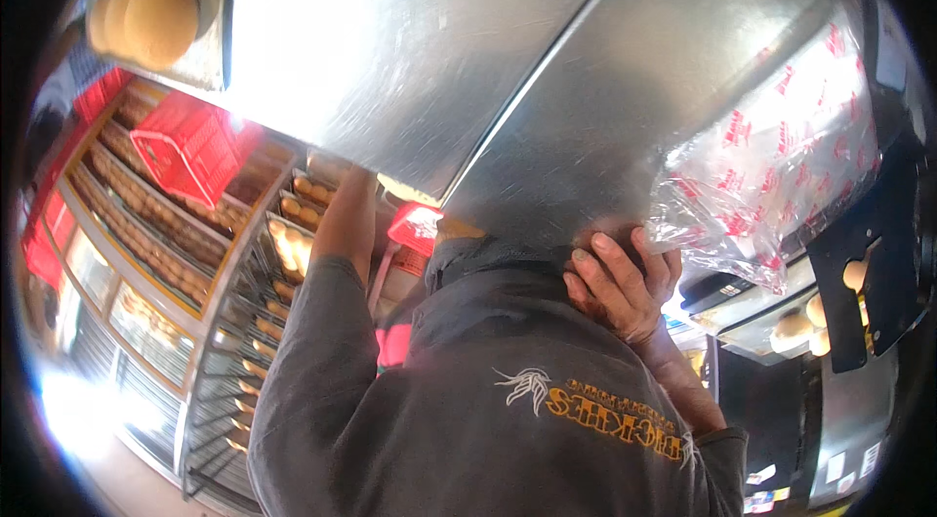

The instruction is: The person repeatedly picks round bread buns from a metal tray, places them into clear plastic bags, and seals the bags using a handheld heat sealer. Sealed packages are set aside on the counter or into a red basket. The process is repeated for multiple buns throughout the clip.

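A brushed steel counter (454,41) with a seam across it lies before me. My right hand (622,283) is at its near edge, close to my chest, fingers bent and a little apart, with no object visible in them. Beside that hand, a clear plastic bag with red print (776,158) lies crumpled on the steel. My left forearm reaches to the counter's edge at the left; the left hand is out of view, hidden by the counter. Round bread rolls (161,19) sit on a tray at the upper left.
On the left stand a metal rack (219,370) with trays of rolls and a display shelf (146,224) of bread. A red plastic basket (187,147) is by the shelf. More rolls (794,330) lie at the right, near dark equipment (842,297).
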`<state>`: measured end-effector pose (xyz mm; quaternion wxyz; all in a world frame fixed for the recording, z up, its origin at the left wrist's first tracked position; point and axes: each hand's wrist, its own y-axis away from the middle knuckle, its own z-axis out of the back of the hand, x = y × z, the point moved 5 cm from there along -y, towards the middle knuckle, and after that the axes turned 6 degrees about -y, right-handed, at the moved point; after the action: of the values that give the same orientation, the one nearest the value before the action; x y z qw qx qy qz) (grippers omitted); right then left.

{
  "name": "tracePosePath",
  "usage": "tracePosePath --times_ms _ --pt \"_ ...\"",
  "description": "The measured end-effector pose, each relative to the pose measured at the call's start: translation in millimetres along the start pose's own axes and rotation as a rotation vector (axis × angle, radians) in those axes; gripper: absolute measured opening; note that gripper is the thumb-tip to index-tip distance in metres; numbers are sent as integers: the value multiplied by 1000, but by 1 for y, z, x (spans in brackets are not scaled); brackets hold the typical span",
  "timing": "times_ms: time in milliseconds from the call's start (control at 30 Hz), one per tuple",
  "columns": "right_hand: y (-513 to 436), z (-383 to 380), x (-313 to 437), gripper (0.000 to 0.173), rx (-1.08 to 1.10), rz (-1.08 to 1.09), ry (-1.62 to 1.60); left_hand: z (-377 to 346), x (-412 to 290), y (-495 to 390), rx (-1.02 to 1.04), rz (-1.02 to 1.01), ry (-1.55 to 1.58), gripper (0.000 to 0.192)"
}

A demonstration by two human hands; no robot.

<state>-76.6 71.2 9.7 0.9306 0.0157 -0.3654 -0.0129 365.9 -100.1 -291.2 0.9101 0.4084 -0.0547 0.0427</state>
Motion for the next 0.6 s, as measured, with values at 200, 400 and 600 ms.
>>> tracePosePath --times_ms 200,400,600 --pt "-8 6 2 25 -82 -34 19 -20 26 31 64 57 21 60" --pt "-5 3 1 31 -62 -24 43 -38 50 61 122 103 49 59" --pt "-3 3 3 39 -38 6 47 -52 59 65 162 121 46 58"
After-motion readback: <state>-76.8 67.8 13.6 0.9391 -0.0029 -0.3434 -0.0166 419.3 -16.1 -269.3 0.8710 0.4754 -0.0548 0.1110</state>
